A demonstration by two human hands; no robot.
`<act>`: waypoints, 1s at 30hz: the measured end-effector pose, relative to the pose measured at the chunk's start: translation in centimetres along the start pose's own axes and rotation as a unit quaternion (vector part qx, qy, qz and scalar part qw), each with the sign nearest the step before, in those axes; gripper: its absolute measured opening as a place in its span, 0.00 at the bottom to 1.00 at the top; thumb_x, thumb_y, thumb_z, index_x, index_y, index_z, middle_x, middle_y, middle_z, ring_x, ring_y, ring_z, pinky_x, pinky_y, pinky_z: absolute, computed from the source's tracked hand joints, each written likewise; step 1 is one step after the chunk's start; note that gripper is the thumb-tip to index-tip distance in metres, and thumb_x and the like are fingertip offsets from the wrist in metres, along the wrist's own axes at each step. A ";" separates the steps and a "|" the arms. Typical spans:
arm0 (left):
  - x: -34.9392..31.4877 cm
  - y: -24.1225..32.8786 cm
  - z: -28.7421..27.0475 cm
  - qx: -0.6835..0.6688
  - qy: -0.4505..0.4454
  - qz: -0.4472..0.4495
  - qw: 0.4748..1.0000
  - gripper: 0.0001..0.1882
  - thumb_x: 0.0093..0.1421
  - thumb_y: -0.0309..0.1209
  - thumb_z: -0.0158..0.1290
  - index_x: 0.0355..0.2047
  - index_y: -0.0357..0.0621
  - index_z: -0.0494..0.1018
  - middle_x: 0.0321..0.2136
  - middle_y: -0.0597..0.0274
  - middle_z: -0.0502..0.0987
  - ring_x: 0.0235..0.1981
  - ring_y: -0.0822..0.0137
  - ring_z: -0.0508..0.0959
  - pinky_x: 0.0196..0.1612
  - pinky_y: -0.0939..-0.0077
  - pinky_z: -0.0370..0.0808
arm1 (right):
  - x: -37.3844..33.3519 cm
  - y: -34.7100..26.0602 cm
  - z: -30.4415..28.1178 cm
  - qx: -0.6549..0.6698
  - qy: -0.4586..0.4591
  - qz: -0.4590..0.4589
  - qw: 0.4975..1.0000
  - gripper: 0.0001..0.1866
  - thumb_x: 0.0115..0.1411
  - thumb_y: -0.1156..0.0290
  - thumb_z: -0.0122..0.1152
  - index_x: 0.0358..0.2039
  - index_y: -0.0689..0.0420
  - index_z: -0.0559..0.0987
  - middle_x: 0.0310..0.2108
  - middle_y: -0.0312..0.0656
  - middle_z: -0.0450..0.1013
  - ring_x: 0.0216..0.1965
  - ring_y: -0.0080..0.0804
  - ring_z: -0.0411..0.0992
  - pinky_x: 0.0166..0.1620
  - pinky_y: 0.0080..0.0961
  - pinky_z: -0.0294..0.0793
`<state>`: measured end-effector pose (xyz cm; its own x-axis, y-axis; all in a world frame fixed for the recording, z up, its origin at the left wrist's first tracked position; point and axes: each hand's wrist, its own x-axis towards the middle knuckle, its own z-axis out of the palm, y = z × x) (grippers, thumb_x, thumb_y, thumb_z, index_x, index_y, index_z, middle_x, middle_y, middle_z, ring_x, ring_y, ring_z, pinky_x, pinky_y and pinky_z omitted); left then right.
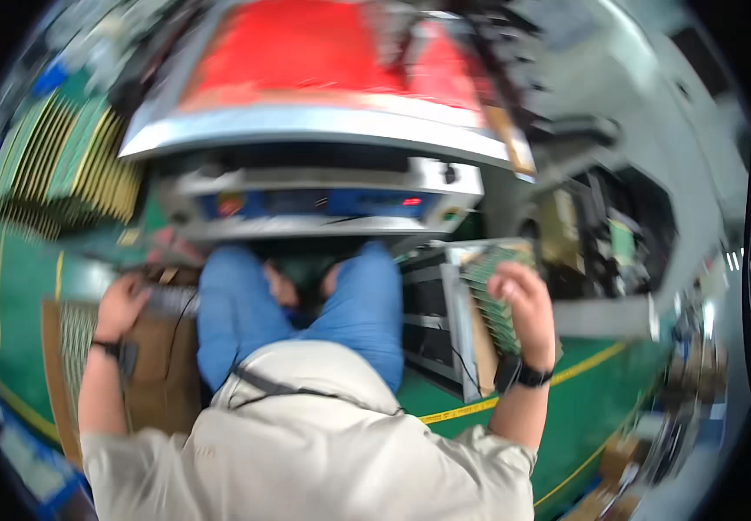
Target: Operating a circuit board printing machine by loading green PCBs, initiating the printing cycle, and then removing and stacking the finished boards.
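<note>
On the left, my left hand (pixel 121 306) hangs above the edge of an open brown cardboard box (pixel 160 352), fingers loosely bent and apart, with nothing visible in them. My right hand (pixel 523 300) is over a row of green boards (pixel 490 300) standing close together on the right; its fingers are slightly curled and apart, and it looks empty. Motion blurs the fingertips, so whether they touch the boards is hard to make out. Pale boards or dividers (pixel 76 339) line the left side of the cardboard box.
Ahead stands a metal-edged worktable with a red surface (pixel 284 52). Beneath it sits a white and blue control unit (pixel 332 204) with a red display. Stacked green and yellow boards (pixel 63 165) stand far left. A grey metal frame (pixel 458 313) is beside my right leg.
</note>
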<state>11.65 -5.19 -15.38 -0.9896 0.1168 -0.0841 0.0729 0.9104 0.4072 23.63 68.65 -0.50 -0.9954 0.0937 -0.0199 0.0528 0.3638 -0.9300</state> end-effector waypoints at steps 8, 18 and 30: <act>0.8 4.2 -2.9 0.013 -0.063 -0.135 0.989 0.18 0.57 0.37 0.66 0.42 0.38 0.80 0.35 0.46 0.81 0.37 0.45 0.81 0.42 0.56 0.79 | 4.7 5.8 17.0 -0.044 -0.298 0.144 0.943 0.23 0.65 0.70 0.70 0.59 0.61 0.78 0.46 0.47 0.82 0.47 0.33 0.81 0.50 0.31 0.80; 1.6 3.7 -3.8 0.035 -0.034 -0.079 0.996 0.19 0.57 0.41 0.64 0.37 0.36 0.80 0.34 0.47 0.81 0.39 0.44 0.82 0.44 0.54 0.80 | 11.1 4.4 21.2 -0.052 -0.365 0.182 0.912 0.23 0.67 0.72 0.68 0.61 0.61 0.77 0.48 0.45 0.82 0.47 0.30 0.80 0.51 0.28 0.80; 0.4 1.7 -2.2 -0.055 -0.031 -0.087 0.994 0.22 0.59 0.46 0.66 0.41 0.37 0.82 0.34 0.50 0.84 0.35 0.52 0.83 0.41 0.61 0.80 | 1.2 7.9 20.5 -0.227 -0.377 0.052 0.897 0.25 0.65 0.68 0.71 0.60 0.61 0.77 0.47 0.49 0.82 0.49 0.38 0.82 0.52 0.32 0.81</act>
<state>11.11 -4.50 -12.77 -0.9760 -0.0118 -0.2176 -0.1170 0.8708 0.4776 21.23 52.60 -15.38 -0.7456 -0.4417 -0.4990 0.0054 0.7448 -0.6673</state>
